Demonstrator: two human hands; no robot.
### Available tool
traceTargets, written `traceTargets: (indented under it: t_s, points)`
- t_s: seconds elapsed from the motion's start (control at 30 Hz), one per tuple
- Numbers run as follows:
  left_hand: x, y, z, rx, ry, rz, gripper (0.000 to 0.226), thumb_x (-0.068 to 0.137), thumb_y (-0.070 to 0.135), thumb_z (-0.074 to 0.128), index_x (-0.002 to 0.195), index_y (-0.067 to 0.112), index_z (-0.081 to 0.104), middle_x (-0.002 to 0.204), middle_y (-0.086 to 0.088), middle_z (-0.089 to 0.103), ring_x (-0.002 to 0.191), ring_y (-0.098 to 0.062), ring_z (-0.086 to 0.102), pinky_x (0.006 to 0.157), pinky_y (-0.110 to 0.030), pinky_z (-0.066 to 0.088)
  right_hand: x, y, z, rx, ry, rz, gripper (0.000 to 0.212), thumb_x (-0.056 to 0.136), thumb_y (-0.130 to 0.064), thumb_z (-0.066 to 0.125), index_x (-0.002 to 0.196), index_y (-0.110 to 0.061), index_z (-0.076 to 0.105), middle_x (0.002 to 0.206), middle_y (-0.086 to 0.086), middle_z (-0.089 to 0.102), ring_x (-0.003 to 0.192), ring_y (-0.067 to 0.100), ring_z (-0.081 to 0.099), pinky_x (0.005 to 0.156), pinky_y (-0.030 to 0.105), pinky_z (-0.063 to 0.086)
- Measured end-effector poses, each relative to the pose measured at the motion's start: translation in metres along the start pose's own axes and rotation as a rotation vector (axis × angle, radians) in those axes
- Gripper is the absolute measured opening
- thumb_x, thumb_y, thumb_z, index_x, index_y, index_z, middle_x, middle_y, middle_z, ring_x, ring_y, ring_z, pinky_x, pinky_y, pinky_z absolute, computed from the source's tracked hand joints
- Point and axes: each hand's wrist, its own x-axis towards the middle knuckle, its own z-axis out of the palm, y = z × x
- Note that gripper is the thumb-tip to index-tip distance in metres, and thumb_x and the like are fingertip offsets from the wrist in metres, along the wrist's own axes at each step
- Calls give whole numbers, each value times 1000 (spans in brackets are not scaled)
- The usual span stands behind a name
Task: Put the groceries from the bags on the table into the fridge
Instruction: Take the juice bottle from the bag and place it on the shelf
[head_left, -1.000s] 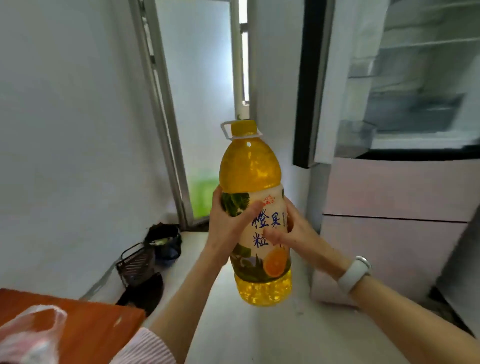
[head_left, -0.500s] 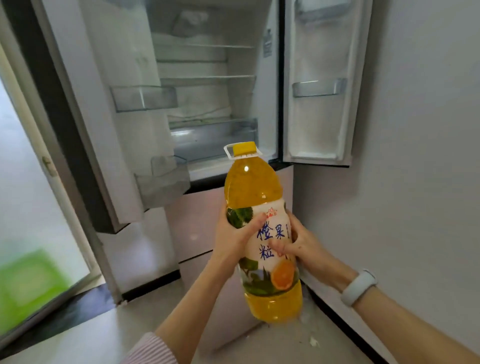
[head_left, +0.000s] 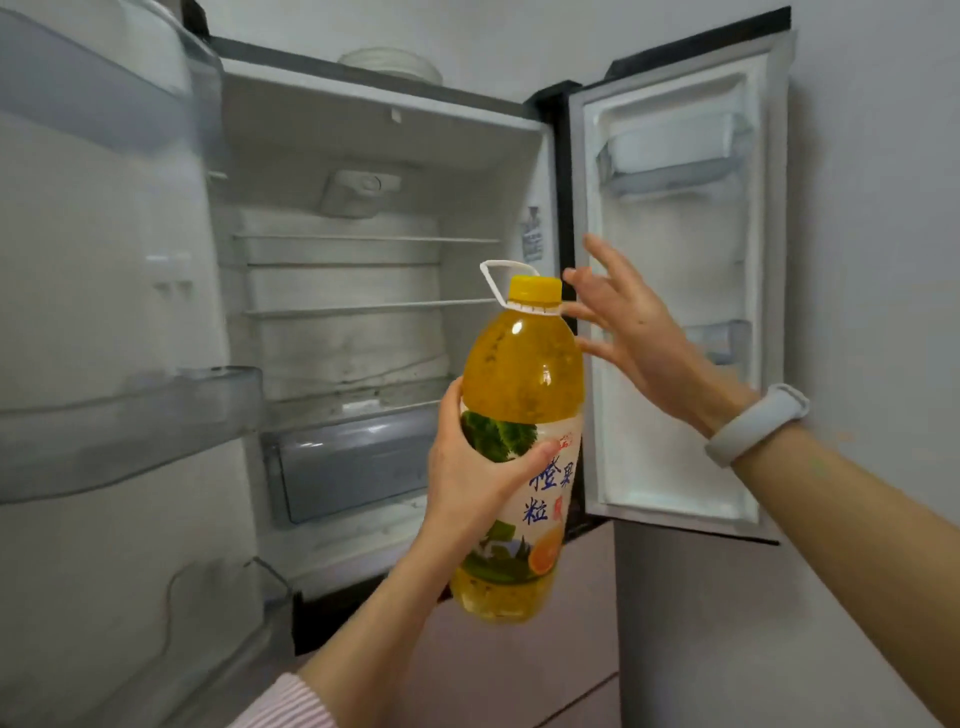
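My left hand (head_left: 470, 480) fingers grasp the juice bottle (head_left: 519, 441) upright; right hand (head_left: 636, 332) fingers, spread beside its cap (head_left: 535, 289), steady it toward the fridge (head_left: 363, 156).

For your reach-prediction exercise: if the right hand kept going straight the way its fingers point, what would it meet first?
Probably the orange juice bottle's yellow cap and white carry handle; the right hand points up-left toward them. Depth is unclear.

both fridge (head_left: 363, 156) doors stand wide — the cavity lies open between them. wire shelves (head_left: 363, 312) cross it with bare gaps between; a clear drawer (head_left: 353, 462) fills the bottom — door bins (head_left: 130, 421) jut at left.
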Motion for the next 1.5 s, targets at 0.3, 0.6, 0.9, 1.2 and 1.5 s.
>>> traceTargets:
  t_s: [0.3, 0.6, 0.9, 1.2, 1.5]
  points:
    - [133, -45, 24, 399, 116, 327, 105, 58, 42, 84, 141, 25, 21, 137, 0, 42, 122, -14, 42, 96, -31, 41, 133, 47, -23, -624, -12, -286, 73, 85, -33, 60, 144, -17, 19, 134, 10, 40, 119, 20, 41, 95, 30, 38]
    - [277, -42, 18, 673, 214, 770, 102, 57, 57, 75, 135, 25, 17, 134, -13, 45, 114, -11, 41, 85, -28, 44, 228, 67, -44, -406, 289, -652, 46, 86, -8, 54, 130, -12, 42, 106, -1, 44, 95, 8, 45, 76, 4, 38]
    - [368, -80, 23, 725, 195, 895, 107, 57, 53, 79, 138, 23, 15, 137, -14, 41, 118, -16, 45, 84, -28, 46, 285, 108, -33, -315, 477, -716, 54, 82, 0, 56, 134, -9, 41, 116, 4, 45, 102, 6, 43, 80, -6, 32]
    - [402, -96, 29, 650, 116, 885, 111, 55, 50, 81, 138, 32, 9, 139, -8, 42, 115, -5, 40, 87, -19, 38, 310, 126, -25, -397, 575, -809, 52, 82, 0, 55, 132, -3, 42, 117, 9, 46, 102, 6, 42, 83, -7, 28]
    - [428, -149, 18, 883, 93, 832, 113, 51, 61, 78, 141, 28, 17, 139, -2, 45, 122, -16, 46, 94, -31, 43, 326, 204, -4, -477, 561, -706, 53, 84, -3, 54, 135, -7, 39, 121, 9, 43, 111, 16, 45, 96, 10, 36]
